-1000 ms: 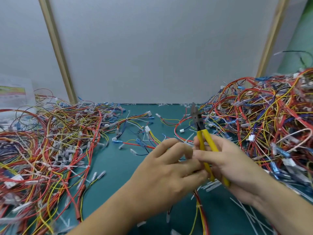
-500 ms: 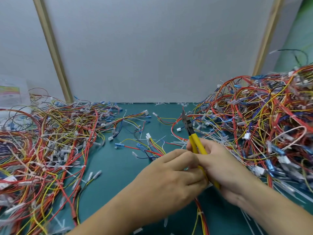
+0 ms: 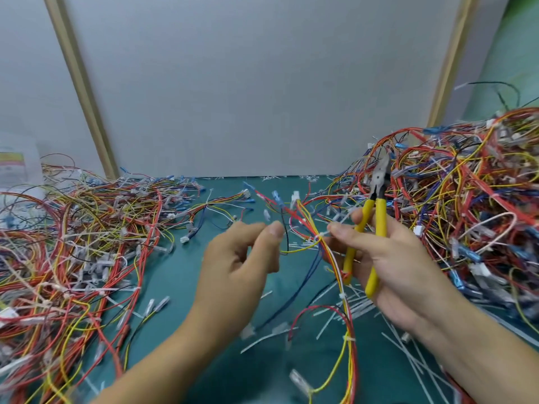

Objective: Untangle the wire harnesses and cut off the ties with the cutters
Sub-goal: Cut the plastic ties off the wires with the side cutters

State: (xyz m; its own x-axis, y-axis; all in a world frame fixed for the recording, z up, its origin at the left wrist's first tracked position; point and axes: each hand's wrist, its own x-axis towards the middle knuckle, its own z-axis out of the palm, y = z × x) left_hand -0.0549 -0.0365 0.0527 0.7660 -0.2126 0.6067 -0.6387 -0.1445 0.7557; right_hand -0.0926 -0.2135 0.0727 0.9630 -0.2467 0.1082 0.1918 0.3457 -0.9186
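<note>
My right hand (image 3: 390, 258) grips the yellow-handled cutters (image 3: 376, 217), whose jaws point up and stand slightly apart. Its thumb and forefinger also pinch the wire harness (image 3: 335, 258) at a white tie (image 3: 320, 236). The harness is a bundle of red, yellow, blue and white wires; it fans out above the tie and hangs down to the mat below. My left hand (image 3: 242, 258) is a short way to the left with its fingers curled. Its thumb and forefinger tips meet at a thin black wire (image 3: 285, 234) of the harness, though the motion blurs it.
A large pile of tangled harnesses (image 3: 466, 199) rises at the right, close behind my right hand. A flatter spread of harnesses (image 3: 73, 243) covers the left. Cut white tie pieces (image 3: 350, 307) litter the green mat (image 3: 175, 287). A grey wall panel closes the back.
My hands were pressed together at the harness and have drawn apart. The left hand moved left, and the right moved right and up with the cutters. The harness wires now show between them.
</note>
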